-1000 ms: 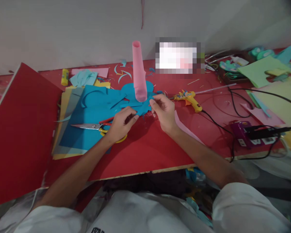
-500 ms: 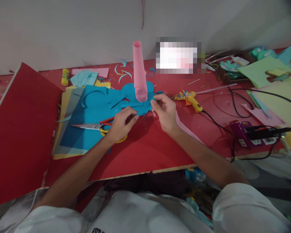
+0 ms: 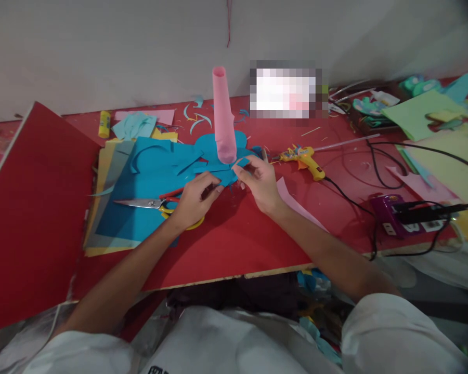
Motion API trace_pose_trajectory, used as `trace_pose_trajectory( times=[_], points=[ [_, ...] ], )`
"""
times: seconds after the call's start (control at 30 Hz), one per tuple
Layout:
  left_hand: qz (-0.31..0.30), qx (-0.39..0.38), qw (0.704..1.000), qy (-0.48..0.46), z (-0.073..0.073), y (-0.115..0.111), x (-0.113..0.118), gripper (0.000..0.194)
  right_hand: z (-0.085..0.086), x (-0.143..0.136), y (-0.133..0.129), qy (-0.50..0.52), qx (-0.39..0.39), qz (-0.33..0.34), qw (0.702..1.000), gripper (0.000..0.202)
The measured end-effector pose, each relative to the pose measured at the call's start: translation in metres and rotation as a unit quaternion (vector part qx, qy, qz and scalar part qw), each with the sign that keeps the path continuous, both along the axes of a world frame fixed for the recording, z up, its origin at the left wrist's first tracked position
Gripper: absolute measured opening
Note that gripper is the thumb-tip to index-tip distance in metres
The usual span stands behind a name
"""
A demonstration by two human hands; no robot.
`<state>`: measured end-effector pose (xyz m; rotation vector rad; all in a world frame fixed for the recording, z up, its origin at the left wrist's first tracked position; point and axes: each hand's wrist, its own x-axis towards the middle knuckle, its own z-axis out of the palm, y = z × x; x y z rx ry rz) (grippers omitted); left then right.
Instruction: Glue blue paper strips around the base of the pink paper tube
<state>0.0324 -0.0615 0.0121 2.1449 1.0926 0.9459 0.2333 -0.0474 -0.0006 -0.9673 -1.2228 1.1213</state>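
My right hand (image 3: pixel 260 184) pinches the end of a blue paper strip (image 3: pixel 242 163) between thumb and fingers, just in front of the pink paper tube (image 3: pixel 224 119). The tube stands upright, leaning slightly, on cut blue paper (image 3: pixel 206 142). My left hand (image 3: pixel 197 200) is closed in a pinch at the near left edge of the blue paper piece, thumb and forefinger on it. Beneath the left wrist lie scissors (image 3: pixel 142 203) with red and yellow handles, partly covered by that hand, on a stack of blue sheets (image 3: pixel 120 223).
A yellow glue gun (image 3: pixel 312 163) with a cord lies to the right. Farther right is a purple power box (image 3: pixel 390 215) with black cables. A glue stick (image 3: pixel 104 124) stands at back left. A red board (image 3: pixel 35 218) rises at the left. Paper scraps lie around.
My right hand has shifted a little to the left, folding the blue strip's end inward over the paper. My left hand has stayed in place.
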Motion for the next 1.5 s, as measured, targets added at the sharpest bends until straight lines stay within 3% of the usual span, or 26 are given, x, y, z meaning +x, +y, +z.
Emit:
trace_pose_trajectory(
  times=[0.23,0.33,0.43,0.7,0.87,0.97,1.07,1.3,1.5],
  points=[
    [-0.007,0.008,1.000,-0.005,0.000,0.000,0.000,0.018,0.003,0.009,0.004,0.003,0.055,-0.108,0.993,0.037],
    [0.000,0.004,1.000,-0.005,0.000,-0.001,0.000,0.019,0.005,0.014,0.006,0.052,0.052,-0.126,0.989,0.039],
    [0.009,0.005,1.000,-0.013,0.000,-0.001,0.000,0.019,0.006,0.013,0.006,0.086,0.040,-0.099,0.991,0.047],
    [0.044,0.022,0.998,-0.049,-0.001,-0.001,-0.003,0.027,0.004,0.002,-0.004,0.019,0.031,-0.047,0.998,0.065],
    [0.057,0.030,0.995,-0.074,0.001,-0.002,-0.004,0.032,0.005,0.000,-0.007,-0.009,0.007,0.067,0.998,0.046],
    [0.031,0.012,0.998,-0.051,0.001,-0.001,-0.003,0.033,0.007,-0.002,-0.007,-0.018,0.001,0.099,0.995,0.048],
    [0.003,-0.006,1.000,-0.022,0.000,0.000,-0.002,0.028,0.011,0.000,-0.007,-0.045,0.028,0.070,0.996,0.041],
    [0.001,0.000,1.000,-0.007,-0.001,0.001,-0.002,0.017,0.014,0.006,-0.008,-0.084,0.045,-0.016,0.995,0.043],
    [0.004,-0.001,1.000,-0.012,-0.004,0.001,-0.003,0.020,0.010,0.018,0.007,0.027,0.062,-0.122,0.990,0.050]
  ],
)
